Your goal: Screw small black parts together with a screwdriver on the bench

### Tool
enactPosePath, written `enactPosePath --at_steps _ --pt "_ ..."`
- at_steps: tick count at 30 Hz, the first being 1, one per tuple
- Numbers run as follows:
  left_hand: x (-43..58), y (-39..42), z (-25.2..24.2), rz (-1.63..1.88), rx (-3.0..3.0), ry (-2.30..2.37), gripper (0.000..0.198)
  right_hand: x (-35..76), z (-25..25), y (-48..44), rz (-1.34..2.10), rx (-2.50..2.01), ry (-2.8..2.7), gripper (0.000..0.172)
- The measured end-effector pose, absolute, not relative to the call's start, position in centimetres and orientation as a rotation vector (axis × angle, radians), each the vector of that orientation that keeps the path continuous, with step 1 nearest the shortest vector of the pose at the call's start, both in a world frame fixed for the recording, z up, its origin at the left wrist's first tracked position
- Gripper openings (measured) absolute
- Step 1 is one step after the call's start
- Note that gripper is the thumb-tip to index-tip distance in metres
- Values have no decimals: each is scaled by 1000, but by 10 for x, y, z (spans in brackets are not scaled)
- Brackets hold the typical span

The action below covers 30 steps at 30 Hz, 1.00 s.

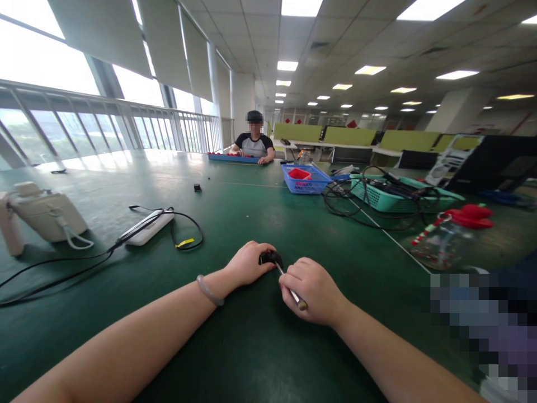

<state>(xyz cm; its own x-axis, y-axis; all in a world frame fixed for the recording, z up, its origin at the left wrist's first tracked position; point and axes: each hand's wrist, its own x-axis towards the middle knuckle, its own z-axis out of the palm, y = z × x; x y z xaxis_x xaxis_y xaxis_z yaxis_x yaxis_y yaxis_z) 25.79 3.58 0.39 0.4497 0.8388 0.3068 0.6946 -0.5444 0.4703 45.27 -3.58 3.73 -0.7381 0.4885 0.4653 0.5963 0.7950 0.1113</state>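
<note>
A small black object (272,258) sits on the green table (247,350), its kind too small to make out. My left hand (248,264) is closed on it from the left, fingers behind and thumb in front. A light bangle (210,291) circles the left wrist. My right hand (312,291) is closed around a slim tool with a thin metal shaft (279,269) and a brownish rounded end (301,305). The shaft slants up and left to the black object, and its tip appears to touch it. The right fingers hide the tool's middle.
To the left are a white power bank-like block (145,228), black cables (79,268) and a beige bag (50,215). At right stand a blue basket (308,187), a green basket (373,196) with cables, and a clear red-topped bottle (447,246). A person (254,144) sits opposite.
</note>
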Motion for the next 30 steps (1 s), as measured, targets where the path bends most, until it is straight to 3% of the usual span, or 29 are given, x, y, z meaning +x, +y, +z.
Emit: enactPosePath --at_steps 18,30 --pt "257 35 6 723 2447 1311 39 459 33 -31 -253 -753 -2497 20" --pt "258 36 5 696 2525 1280 44 463 31 -23 -110 -956 -2359 18"
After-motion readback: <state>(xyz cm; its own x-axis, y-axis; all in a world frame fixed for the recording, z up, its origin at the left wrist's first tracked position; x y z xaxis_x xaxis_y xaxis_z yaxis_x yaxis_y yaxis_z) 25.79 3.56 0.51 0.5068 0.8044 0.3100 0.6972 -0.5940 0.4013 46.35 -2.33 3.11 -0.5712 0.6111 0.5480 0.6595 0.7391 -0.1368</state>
